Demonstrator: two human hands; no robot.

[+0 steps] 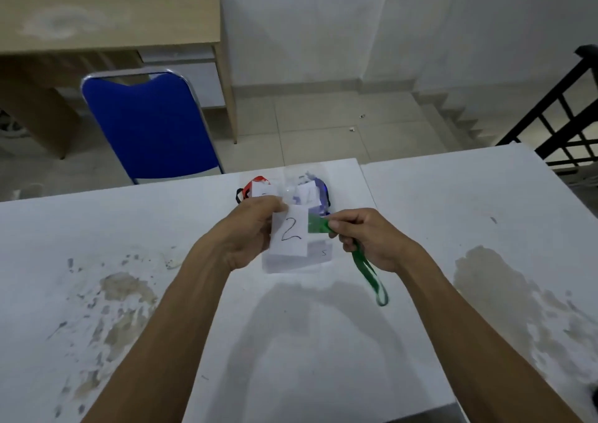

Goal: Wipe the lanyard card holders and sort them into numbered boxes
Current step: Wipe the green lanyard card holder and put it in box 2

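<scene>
My left hand (249,231) pinches the top corner of a white card marked "2" (289,233), held upright above the white table (129,260). To its right, my right hand (369,238) grips a green lanyard (365,270) at its green holder end (317,225), and the strap loop hangs down to the table. A clear box (318,256) sits right under the card. Behind it are a clear box with a blue lanyard (318,192) and white cards, and a red lanyard holder (255,187).
A blue chair (145,124) stands at the table's far edge, with a wooden desk (113,21) behind it. A black stair railing (556,111) is at the right. A seam (367,183) splits the stained tabletop into two parts.
</scene>
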